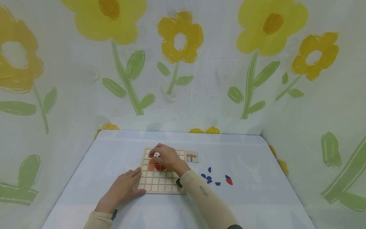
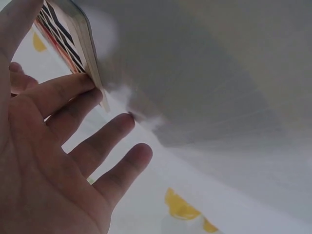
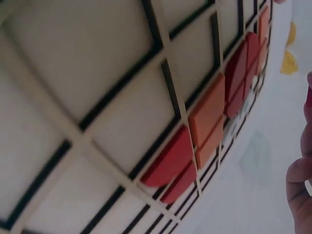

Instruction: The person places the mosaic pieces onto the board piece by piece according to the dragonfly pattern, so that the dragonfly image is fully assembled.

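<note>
1. Head view: the right hand pinches a small flat red piece between thumb and fingertips, over the far-left part of a pale wooden grid board. Most of the red piece is covered, so its long axis and pointing direction cannot be told, nor whether it touches the board.
2. The board lies flat on a white table, its near edge running straight across in front of the person and its side edges leading away. It looks roughly square, with no clear long axis.
3. The left hand grips nothing; its fingers are extended and touch the board's left edge, with the thumb by the near-left corner. In the left wrist view, two fingertips meet that edge.
4. Under the right hand, a flat orange piece and a rounded red shape sit in the grid; the right wrist view shows red and orange pieces in a row of cells.
5. Just beyond the board's right edge lies a small printed grid card, its side edges leading away from the person.
6. Right of the board are scattered blue half-discs; the nearest has its straight edge facing away. A loose red rounded piece slants with its narrow end toward the near right.
</note>
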`<move>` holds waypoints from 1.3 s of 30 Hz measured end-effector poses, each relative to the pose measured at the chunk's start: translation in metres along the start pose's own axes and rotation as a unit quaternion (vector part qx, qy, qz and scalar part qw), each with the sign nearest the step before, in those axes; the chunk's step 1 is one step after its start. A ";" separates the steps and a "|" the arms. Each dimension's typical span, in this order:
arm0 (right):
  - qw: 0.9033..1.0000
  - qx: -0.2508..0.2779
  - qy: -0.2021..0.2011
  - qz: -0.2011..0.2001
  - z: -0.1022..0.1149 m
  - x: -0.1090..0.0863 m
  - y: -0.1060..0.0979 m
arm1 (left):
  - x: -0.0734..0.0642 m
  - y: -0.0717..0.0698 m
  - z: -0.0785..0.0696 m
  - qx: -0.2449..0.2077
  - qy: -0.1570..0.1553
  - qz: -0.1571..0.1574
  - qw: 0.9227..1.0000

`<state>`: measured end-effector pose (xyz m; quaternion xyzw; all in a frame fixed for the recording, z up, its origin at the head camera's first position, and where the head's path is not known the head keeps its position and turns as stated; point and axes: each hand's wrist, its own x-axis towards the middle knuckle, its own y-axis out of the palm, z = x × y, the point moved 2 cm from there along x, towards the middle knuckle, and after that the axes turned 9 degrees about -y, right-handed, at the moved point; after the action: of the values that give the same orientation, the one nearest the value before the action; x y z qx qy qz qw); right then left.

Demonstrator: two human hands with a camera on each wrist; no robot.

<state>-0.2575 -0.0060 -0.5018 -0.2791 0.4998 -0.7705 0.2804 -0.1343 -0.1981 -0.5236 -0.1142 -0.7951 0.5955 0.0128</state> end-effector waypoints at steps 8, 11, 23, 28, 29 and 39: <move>0.999 0.000 0.011 0.052 0.010 0.013 0.017 | 0.000 -0.002 0.000 0.009 0.005 -0.003 1.000; 0.998 -0.012 0.003 0.057 0.013 0.018 0.022 | 0.001 -0.001 0.000 0.010 0.008 -0.005 1.000; 0.992 -0.079 0.004 0.094 0.022 0.030 0.030 | 0.001 0.001 0.002 0.010 0.017 -0.018 1.000; 0.992 -0.081 -0.001 0.100 0.026 0.031 0.026 | 0.002 0.002 0.003 0.008 0.014 -0.017 1.000; 0.991 -0.082 0.000 0.102 0.026 0.031 0.025 | 0.002 0.002 0.003 0.009 0.016 -0.017 1.000; 0.992 -0.077 0.012 0.101 0.025 0.033 0.031 | 0.002 0.001 0.002 0.007 0.017 -0.013 1.000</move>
<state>-0.2576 -0.0552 -0.5171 -0.2385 0.5865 -0.7008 0.3286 -0.1365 -0.1997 -0.5256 -0.1144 -0.7918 0.5989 0.0351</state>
